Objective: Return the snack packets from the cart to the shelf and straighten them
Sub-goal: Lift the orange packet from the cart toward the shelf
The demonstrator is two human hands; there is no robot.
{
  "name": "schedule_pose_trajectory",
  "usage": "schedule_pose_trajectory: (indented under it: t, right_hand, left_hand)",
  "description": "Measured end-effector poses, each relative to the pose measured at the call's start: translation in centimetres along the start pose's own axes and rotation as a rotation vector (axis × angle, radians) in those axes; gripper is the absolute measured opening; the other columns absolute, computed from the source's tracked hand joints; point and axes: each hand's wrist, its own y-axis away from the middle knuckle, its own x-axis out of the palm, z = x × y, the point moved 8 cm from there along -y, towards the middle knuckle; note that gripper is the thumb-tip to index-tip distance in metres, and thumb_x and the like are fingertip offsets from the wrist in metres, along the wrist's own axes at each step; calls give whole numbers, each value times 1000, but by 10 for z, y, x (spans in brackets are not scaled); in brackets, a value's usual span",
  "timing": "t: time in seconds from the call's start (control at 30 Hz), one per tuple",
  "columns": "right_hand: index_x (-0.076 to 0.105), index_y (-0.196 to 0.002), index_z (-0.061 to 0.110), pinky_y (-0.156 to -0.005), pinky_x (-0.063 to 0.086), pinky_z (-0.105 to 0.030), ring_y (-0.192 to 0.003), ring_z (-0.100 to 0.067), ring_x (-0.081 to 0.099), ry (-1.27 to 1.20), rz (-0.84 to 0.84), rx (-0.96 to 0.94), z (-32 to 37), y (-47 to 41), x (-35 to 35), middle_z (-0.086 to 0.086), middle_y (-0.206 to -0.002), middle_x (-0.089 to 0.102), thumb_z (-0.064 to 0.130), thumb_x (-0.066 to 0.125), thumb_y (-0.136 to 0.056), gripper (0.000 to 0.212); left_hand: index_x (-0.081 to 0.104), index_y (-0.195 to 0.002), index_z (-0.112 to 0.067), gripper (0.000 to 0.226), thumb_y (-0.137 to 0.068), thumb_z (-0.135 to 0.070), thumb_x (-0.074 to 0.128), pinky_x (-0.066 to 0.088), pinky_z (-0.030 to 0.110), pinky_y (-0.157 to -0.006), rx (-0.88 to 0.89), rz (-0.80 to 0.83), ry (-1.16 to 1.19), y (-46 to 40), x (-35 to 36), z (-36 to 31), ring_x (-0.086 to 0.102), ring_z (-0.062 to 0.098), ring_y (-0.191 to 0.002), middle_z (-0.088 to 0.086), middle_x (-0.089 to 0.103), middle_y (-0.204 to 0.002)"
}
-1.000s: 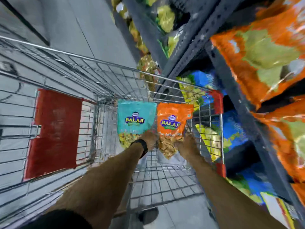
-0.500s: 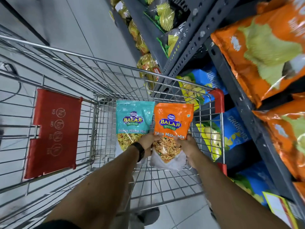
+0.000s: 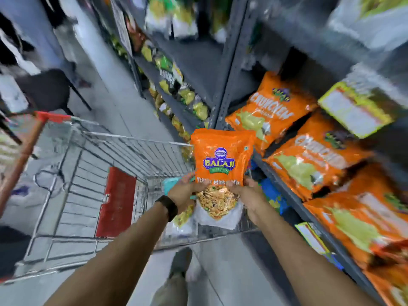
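Note:
An orange Balaji snack packet (image 3: 221,160) is held upright above the right end of the wire cart (image 3: 123,155). My left hand (image 3: 184,192) grips its lower left side and my right hand (image 3: 247,191) grips its lower right side. A teal packet (image 3: 171,183) shows only as a sliver behind my left hand, and I cannot tell whether that hand holds it too. The grey metal shelf (image 3: 287,191) stands just right of the packet, filled with large orange chip bags (image 3: 271,113).
The cart's red child-seat flap (image 3: 117,202) and red handle (image 3: 53,117) lie to the left. A dark chair (image 3: 44,91) stands in the aisle beyond the cart. More snack bags (image 3: 172,82) line the farther shelves. My foot (image 3: 180,261) is on the grey floor below.
Both hands have lifted the orange packet up out of the cart toward the shelf. The view has swung upward and to the right, with motion blur.

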Motion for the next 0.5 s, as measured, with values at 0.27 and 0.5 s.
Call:
schedule_pose_trajectory:
  t: [0.27, 0.5]
  right_hand:
    - [76, -105, 11, -87, 63, -42, -98, -34, 77, -289, 36, -437, 138, 186, -91, -12, -106, 83, 4, 86, -66, 41]
    - [76, -103, 9, -75, 66, -34, -82, -22, 80, -368, -102, -802, 217, 343, -234, -10, -96, 84, 5, 77, -67, 36]
  left_hand:
    - [59, -132, -16, 42, -95, 4, 60, 62, 27, -77, 455, 305, -85, 161, 152, -152, 77, 15, -98, 2, 79, -114]
    - [56, -139, -6, 60, -82, -9, 75, 47, 60, -112, 688, 587, -142, 250, 335, -219, 62, 41, -129, 22, 67, -138]
